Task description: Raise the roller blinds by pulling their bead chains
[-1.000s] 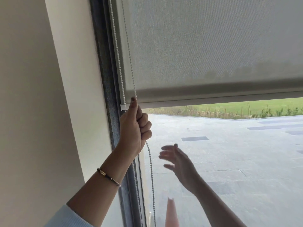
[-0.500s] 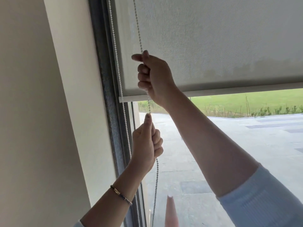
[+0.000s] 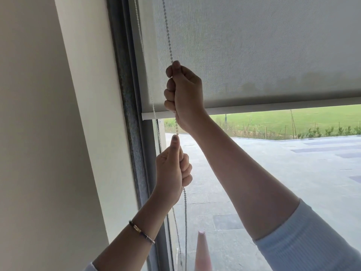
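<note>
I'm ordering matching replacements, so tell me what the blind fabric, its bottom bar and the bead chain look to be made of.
Grey roller blind fabric: seems a woven, matte screen textile; a fine weave shows and trees show dimly through it.
White bottom bar: smooth and rigid, plastic or painted metal; I cannot tell which.
White bead chain: small matte beads, probably plastic, gripped by both hands.

Indoor room, roller blind (image 3: 254, 51), window onto paving (image 3: 273, 182)

Roller blind (image 3: 254, 45): top cut off by upper edge. Bead chain (image 3: 168, 30): hidden inside right hand (image 3: 185, 94) and left hand (image 3: 172, 169); lower loop cut off below.
</note>
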### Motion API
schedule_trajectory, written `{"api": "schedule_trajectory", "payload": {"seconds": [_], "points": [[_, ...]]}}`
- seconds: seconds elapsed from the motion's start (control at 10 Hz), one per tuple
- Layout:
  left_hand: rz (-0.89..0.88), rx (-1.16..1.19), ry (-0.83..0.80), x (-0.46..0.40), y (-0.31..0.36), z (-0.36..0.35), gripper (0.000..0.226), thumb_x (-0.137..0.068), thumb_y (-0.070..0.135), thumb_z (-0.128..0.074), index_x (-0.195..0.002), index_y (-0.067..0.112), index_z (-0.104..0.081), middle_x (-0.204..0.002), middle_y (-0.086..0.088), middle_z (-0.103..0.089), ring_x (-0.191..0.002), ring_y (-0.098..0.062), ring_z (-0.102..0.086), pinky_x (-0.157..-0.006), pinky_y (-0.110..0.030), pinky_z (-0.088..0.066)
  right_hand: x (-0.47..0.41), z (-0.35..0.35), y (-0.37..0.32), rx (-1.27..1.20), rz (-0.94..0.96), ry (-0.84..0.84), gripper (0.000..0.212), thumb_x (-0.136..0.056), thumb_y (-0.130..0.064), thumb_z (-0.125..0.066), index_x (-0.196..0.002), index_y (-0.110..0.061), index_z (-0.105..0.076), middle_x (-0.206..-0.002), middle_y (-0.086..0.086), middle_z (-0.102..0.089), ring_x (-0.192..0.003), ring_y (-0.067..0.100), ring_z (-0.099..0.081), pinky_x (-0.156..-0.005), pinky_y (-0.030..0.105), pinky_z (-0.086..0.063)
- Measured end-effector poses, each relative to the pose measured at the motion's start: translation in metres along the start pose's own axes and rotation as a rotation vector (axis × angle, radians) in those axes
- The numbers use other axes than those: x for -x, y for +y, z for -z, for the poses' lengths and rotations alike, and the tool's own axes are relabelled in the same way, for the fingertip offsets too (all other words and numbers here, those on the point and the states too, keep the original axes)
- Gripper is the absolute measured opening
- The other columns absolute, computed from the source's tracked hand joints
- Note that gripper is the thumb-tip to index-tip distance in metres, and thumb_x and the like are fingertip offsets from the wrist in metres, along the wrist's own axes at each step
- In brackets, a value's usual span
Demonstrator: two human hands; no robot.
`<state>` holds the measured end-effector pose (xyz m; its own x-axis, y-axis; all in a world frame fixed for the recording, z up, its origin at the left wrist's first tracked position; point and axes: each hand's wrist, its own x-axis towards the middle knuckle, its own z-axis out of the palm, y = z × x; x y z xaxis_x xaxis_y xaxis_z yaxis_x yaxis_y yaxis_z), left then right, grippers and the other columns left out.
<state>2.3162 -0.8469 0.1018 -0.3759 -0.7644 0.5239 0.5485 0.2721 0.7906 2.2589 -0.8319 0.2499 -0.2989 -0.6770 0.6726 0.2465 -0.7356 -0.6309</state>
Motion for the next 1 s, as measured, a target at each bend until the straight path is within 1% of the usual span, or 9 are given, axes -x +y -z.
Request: {"api": "schedule_trajectory", "payload": {"seconds": [0.2, 0.3, 0.4, 0.5, 0.6, 0.7, 0.8, 0.9, 1.0], "points": [[0.001, 0.015, -0.022, -0.010, 0.002, 0.002, 0.059, -0.090, 0.061, -0.053, -0.064, 0.020, -0.019, -0.051, 0.003, -0.017, -0.042, -0.012, -0.011, -0.045, -0.013, -0.017, 0.004, 0.007, 0.010, 0.097, -0.021, -0.049, 0.035, -0.109, -0.018, -0.039, -0.077, -0.009, -0.053, -0.050, -0.003, -0.034, -0.037, 0.006, -0.029, -0.038, 0.015, -0.026], [-0.022, 0.001, -0.011, -0.011, 0.002, 0.006, 0.060, -0.090, 0.060, -0.053, -0.066, 0.017, -0.019, -0.054, -0.002, -0.015, -0.043, -0.013, -0.010, -0.045, -0.014, -0.017, 0.007, 0.020, 0.016, 0.229, -0.016, -0.018, 0.031, -0.108, -0.014, -0.038, -0.100, 0.002, -0.063, -0.075, 0.007, -0.054, -0.060, 0.012, -0.051, -0.051, 0.020, -0.036], [-0.023, 0.012, 0.000, -0.010, 0.001, 0.008, 0.052, -0.090, 0.057, -0.052, -0.062, 0.021, -0.026, -0.052, -0.001, -0.018, -0.042, -0.012, -0.014, -0.045, -0.019, -0.013, 0.007, 0.037, 0.026, 0.370, 0.022, 0.083, 0.031, -0.107, -0.012, -0.040, -0.123, 0.003, -0.061, -0.110, 0.005, -0.061, -0.096, 0.013, -0.056, -0.077, 0.021, -0.044], [-0.065, -0.055, -0.003, -0.009, -0.001, 0.007, 0.044, -0.091, 0.050, -0.052, -0.061, 0.019, -0.044, -0.050, 0.002, -0.036, -0.044, -0.012, -0.029, -0.047, -0.027, -0.021, 0.012, 0.053, 0.042, 0.444, -0.016, 0.141, 0.030, -0.106, -0.015, -0.044, -0.132, -0.006, -0.056, -0.120, -0.001, -0.057, -0.113, 0.011, -0.051, -0.094, 0.026, -0.041], [-0.139, -0.220, 0.037, -0.006, -0.004, 0.006, 0.028, -0.093, 0.038, -0.056, -0.078, 0.015, -0.057, -0.065, 0.002, -0.061, -0.060, -0.012, -0.053, -0.058, -0.027, -0.041, 0.016, 0.068, 0.058, 0.459, -0.047, 0.167, 0.035, -0.106, -0.014, -0.044, -0.141, -0.007, -0.048, -0.133, 0.006, -0.054, -0.123, 0.015, -0.048, -0.093, 0.016, -0.038], [-0.188, -0.399, 0.083, -0.003, -0.007, 0.004, 0.010, -0.101, 0.023, -0.056, -0.104, 0.016, -0.061, -0.098, -0.002, -0.071, -0.083, -0.011, -0.065, -0.073, -0.027, -0.049, 0.021, 0.081, 0.072, 0.478, -0.092, 0.164, 0.040, -0.108, -0.022, -0.040, -0.146, -0.011, -0.040, -0.153, 0.009, -0.044, -0.129, 0.009, -0.040, -0.103, 0.023, -0.030], [-0.174, -0.631, 0.185, -0.002, -0.009, 0.003, 0.055, -0.097, 0.039, -0.053, -0.147, 0.021, -0.039, -0.152, 0.000, -0.046, -0.132, -0.009, -0.048, -0.109, -0.031, -0.040, 0.027, 0.091, 0.080, 0.482, -0.096, 0.194, 0.044, -0.109, -0.028, -0.036, -0.149, -0.012, -0.040, -0.156, 0.005, -0.043, -0.137, 0.010, -0.039, -0.104, 0.021, -0.028], [-0.415, -0.877, 0.206, -0.001, -0.006, 0.001, 0.077, -0.099, 0.040, -0.044, -0.160, 0.013, -0.005, -0.170, -0.003, -0.003, -0.156, -0.014, -0.004, -0.127, -0.038, -0.009, 0.035, 0.102, 0.085, 0.568, -0.015, 0.225, 0.042, -0.109, -0.028, -0.036, -0.149, -0.016, -0.042, -0.155, 0.001, -0.045, -0.138, 0.007, -0.040, -0.104, 0.016, -0.030], [-0.607, -0.983, 0.129, -0.012, -0.003, -0.001, 0.071, -0.103, 0.029, -0.043, -0.159, 0.004, -0.007, -0.169, -0.009, -0.001, -0.157, -0.024, 0.002, -0.127, -0.044, -0.003, 0.047, 0.117, 0.080, 0.693, 0.109, 0.262, 0.042, -0.109, -0.028, -0.036, -0.149, -0.019, -0.042, -0.155, -0.002, -0.045, -0.134, -0.001, -0.039, -0.099, 0.003, -0.027]]}}
